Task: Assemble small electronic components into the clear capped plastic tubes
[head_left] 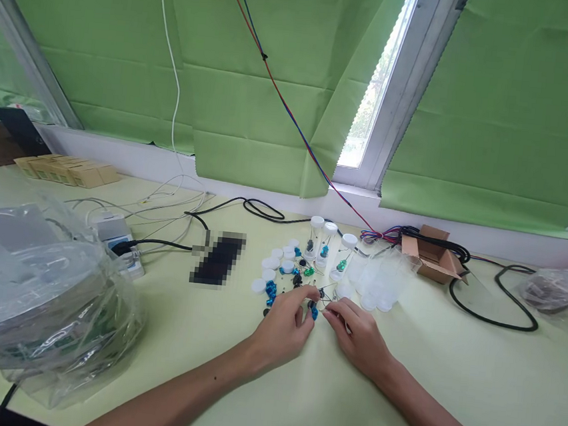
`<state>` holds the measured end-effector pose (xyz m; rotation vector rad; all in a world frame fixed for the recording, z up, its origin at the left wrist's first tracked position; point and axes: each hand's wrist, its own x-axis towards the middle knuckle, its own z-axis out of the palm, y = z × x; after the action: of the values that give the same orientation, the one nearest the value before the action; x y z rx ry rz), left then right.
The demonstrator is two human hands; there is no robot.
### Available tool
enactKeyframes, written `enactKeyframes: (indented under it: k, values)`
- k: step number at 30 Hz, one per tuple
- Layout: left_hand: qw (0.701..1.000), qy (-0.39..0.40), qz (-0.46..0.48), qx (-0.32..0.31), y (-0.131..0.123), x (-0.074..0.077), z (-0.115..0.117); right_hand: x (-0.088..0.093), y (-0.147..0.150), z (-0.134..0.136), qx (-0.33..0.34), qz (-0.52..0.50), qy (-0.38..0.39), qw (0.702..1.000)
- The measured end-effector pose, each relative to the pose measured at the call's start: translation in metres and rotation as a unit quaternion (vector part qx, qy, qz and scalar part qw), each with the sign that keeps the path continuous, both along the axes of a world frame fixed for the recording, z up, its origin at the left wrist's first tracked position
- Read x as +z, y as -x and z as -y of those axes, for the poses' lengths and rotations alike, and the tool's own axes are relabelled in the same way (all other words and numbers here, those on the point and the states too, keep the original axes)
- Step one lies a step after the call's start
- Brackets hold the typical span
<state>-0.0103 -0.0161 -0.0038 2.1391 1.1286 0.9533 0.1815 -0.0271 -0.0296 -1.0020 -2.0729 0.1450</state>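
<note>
My left hand [286, 320] curls beside a cluster of small parts, index finger and thumb bent toward each other. A small black part with thin wire leads [322, 294] is at its index fingertip. Between that finger and the thumb shows a blue part [314, 312]; whether it is gripped or lies behind is unclear. My right hand [359, 333] is closed in a pinch close to the thin leads, its fingertips' contents too small to make out. More blue pieces [270, 292], black pieces [298, 280] and green pieces [309, 271] lie just beyond the left hand.
White round caps [272, 263] lie behind the parts. Capped clear tubes [344, 255] stand upright holding parts, near more clear tubes [382, 283] and an open cardboard box [433, 257]. A pixelated dark object [219, 260], black cable [494, 322] and plastic-wrapped reel [41, 283] flank the workspace.
</note>
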Motion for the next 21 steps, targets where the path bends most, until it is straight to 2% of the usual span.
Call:
enactKeyframes:
  k: [7,10,13,21]
  values:
    - [0.99,-0.086,0.032,0.106,0.012,0.013,-0.018,0.001,-0.001,0.0,-0.013,-0.011,-0.003,1.0]
    - [0.986,-0.108,0.029,0.119,0.019,0.014,-0.028,0.0,-0.002,0.0,-0.016,-0.017,-0.002,1.0]
    - [0.988,-0.118,0.011,0.098,0.022,0.014,-0.031,0.0,-0.002,0.0,-0.013,-0.011,-0.004,1.0]
    - [0.987,-0.132,-0.087,-0.016,0.018,0.012,-0.022,0.001,0.0,0.001,-0.002,0.012,0.013,1.0]
